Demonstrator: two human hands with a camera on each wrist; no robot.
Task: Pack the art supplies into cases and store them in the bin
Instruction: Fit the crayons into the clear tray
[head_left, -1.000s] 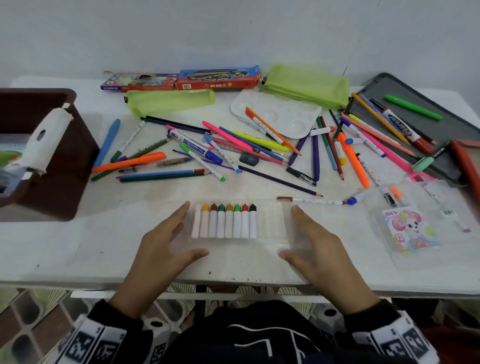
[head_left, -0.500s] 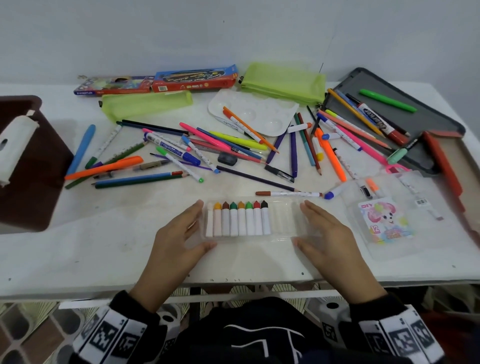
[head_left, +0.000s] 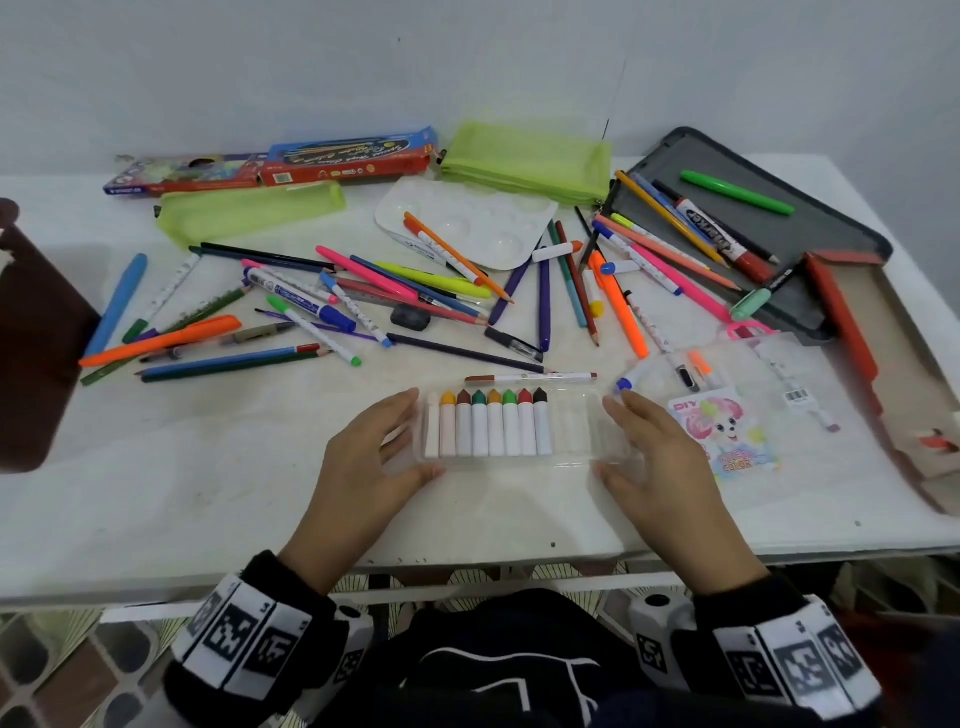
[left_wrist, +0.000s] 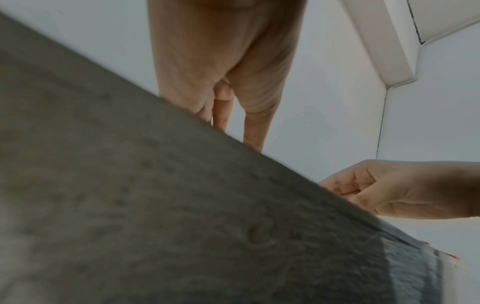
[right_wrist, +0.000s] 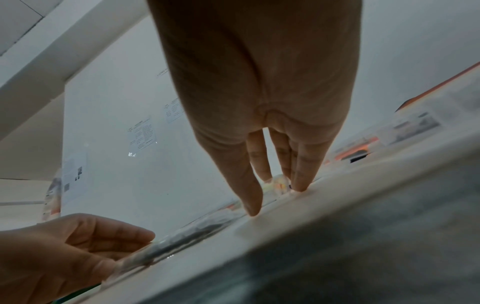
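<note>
A clear plastic crayon case lies flat near the table's front edge, with several white crayons side by side in its left part. My left hand holds the case's left end between thumb and fingers. My right hand holds the right end the same way. In the right wrist view the left hand pinches the clear case. Many loose pens and pencils lie scattered behind it. The brown bin sits at the far left edge.
Two green mesh pouches, two pencil boxes and a white palette lie at the back. An open grey case holds markers at the right. A clear printed pouch lies just right of my right hand.
Both hands have slid the crayon case to the right along the table, under the brown-capped pen and closer to the clear printed pouch. The head view has turned right.
</note>
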